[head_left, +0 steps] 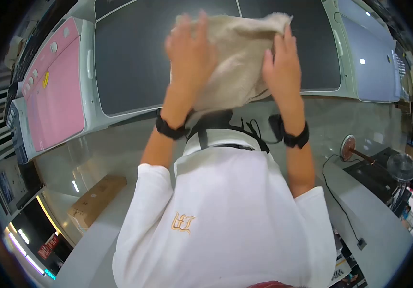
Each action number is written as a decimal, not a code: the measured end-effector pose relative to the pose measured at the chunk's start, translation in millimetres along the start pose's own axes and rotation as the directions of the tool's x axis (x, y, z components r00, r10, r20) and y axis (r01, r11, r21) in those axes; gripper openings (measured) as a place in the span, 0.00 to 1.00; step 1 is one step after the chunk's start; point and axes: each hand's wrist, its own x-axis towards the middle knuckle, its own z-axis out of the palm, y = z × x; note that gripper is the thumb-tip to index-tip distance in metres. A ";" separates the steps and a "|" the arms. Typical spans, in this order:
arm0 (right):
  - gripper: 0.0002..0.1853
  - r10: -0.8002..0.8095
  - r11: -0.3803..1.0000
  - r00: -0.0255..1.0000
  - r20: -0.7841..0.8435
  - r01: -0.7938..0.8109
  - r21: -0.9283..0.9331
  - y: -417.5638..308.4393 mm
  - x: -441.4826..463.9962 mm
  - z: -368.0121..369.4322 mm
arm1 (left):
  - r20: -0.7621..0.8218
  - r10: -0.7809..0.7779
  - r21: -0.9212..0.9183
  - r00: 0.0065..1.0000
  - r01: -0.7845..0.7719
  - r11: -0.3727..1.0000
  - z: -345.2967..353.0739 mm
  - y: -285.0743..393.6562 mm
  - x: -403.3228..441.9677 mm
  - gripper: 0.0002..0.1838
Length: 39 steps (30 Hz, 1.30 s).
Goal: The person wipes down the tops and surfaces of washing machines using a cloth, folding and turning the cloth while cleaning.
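Observation:
A beige cloth [237, 62], creased and with a frayed-looking upper right corner, lies over the near edge of a dark grey panel. My left hand [191, 57] is on the cloth's left side, fingers stretched out and a little blurred. At the right edge, my right hand [283, 67] has its thumb and fingers closed on the cloth near its corner. Parts of the cloth's side edges are hidden behind both hands. Each wrist wears a black band.
The dark grey panel [134, 62] has a pale frame. A pink-lidded appliance with knobs [57, 96] stands left, a pale blue one [372, 57] right. Lower left is a cardboard box [98, 199]; at right, a black cable [341, 204] crosses a grey surface.

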 end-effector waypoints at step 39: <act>0.31 -0.168 0.985 0.980 0.104 0.172 -0.030 -52.0 -32.7 102.9 | 0.520 0.278 -0.296 0.808 -0.136 0.946 12.3 -60.8 -59.4 0.37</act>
